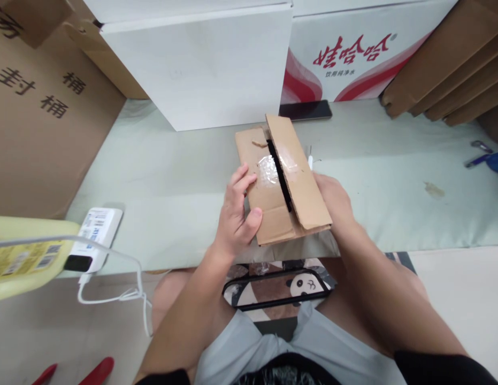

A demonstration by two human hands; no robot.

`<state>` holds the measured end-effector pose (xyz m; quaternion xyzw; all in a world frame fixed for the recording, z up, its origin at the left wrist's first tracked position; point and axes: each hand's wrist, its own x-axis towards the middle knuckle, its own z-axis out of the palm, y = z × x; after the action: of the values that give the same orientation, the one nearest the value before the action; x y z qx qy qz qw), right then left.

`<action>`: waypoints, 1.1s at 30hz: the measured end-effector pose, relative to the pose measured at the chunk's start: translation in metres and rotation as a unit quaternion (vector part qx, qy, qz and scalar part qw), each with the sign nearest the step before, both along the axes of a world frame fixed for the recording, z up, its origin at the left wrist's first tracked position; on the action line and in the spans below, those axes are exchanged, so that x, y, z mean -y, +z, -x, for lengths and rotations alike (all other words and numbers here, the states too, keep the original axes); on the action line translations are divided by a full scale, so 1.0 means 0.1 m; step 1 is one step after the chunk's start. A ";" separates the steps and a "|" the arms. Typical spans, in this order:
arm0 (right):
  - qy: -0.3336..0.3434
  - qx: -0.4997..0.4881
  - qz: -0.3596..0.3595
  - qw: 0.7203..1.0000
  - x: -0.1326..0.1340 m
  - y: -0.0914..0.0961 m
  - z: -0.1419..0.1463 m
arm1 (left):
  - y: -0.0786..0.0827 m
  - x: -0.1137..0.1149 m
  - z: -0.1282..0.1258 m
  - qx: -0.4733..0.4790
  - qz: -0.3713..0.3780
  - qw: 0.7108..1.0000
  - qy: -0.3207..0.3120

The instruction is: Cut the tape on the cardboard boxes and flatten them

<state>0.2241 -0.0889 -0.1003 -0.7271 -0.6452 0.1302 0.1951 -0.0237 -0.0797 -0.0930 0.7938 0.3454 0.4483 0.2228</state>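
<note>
Grip of the left hand (237, 211) first: thumb and fingers clamped on the left edge of the small cardboard box (307, 192), while the right hand (332, 198) is at its right side, fingers hidden, closure impossible to tell. Left to right, a yellow container (32, 262) sits beside a white power bank (98, 230) with a cable plugged in; a white box (216, 64) stands at the back of the pale surface (164, 176). The cardboard box is tilted between the hands, over the surface's near edge, its top flaps parted by a dark slit. Beyond it, a black phone (308, 110) lies before a printed carton (353, 59).
</note>
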 end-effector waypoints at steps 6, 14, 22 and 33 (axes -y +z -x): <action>-0.029 0.000 -0.014 0.999 -0.02 -0.07 0.00 | 0.00 0.00 -0.01 0.004 -0.003 1.000 0.003; 0.029 -0.213 -0.170 0.962 0.10 0.23 -0.03 | 0.00 0.01 -0.01 -0.001 0.003 1.000 0.014; 0.259 -0.187 -0.234 0.918 0.38 0.71 0.13 | 0.05 0.04 -0.04 0.009 0.007 1.000 0.026; 0.045 -0.258 -0.231 0.937 0.30 0.52 0.15 | -0.03 0.01 -0.05 0.025 -0.001 0.999 0.038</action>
<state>0.2090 -0.1185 -0.0480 -0.5733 -0.6169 0.1695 0.5119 -0.0183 -0.0812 -0.0963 0.7687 0.3692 0.4768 0.2131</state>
